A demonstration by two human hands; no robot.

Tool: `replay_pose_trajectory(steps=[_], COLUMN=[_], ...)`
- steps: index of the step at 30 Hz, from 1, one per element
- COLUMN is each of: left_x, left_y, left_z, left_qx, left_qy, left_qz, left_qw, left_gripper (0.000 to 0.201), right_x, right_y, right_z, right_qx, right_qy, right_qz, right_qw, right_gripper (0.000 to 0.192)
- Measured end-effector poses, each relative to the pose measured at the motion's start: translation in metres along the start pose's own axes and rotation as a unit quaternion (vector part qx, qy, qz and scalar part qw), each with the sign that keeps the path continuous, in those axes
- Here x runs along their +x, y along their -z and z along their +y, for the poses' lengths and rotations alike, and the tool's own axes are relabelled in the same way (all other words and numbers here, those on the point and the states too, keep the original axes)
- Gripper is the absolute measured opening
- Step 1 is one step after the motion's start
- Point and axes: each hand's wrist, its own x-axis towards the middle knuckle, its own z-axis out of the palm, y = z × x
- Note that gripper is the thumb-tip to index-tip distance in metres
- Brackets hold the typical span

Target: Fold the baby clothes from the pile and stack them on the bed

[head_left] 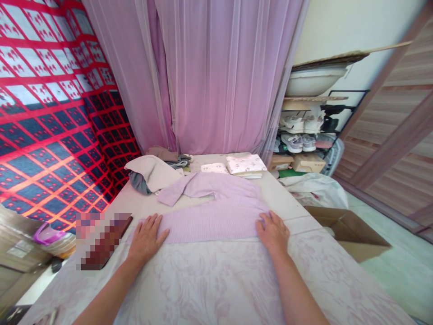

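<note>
Near you the table (216, 280) lies bare between and around your left hand (146, 237) and right hand (273, 232), so you have open passage there. Ahead, the lilac sweater (216, 207) covers the middle. Beyond it a heap of clothes (152, 174) blocks the far left, and folded cloths (245, 163) the far right, against the curtain (216, 76).

A sweater (209, 212) lies on the table (304, 198), a hand on each near corner. Behind it sit folded cloths (245, 163), with a clothes heap (152, 174) behind-left. A cardboard box (352, 232) stands right of the table.
</note>
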Motion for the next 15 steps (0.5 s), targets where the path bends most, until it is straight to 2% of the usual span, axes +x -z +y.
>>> replay_pose_trajectory(steps=[6, 15], left_x=[-0.001, -0.004], left_y=[-0.007, -0.004], left_z=[-0.003, 0.000], left_qx=[-0.005, -0.007], left_qy=[-0.011, -0.009], left_qz=[0.027, 0.021], left_qw=[1.000, 1.000], left_gripper=[0.066, 0.067], right_x=[-0.001, 0.006], right_y=[-0.002, -0.015], right_z=[0.003, 0.014], right_qx=[-0.001, -0.009], right_qy=[0.012, 0.020], right_qz=[0.010, -0.004], right_qw=[1.000, 1.000], right_gripper=[0.040, 0.044])
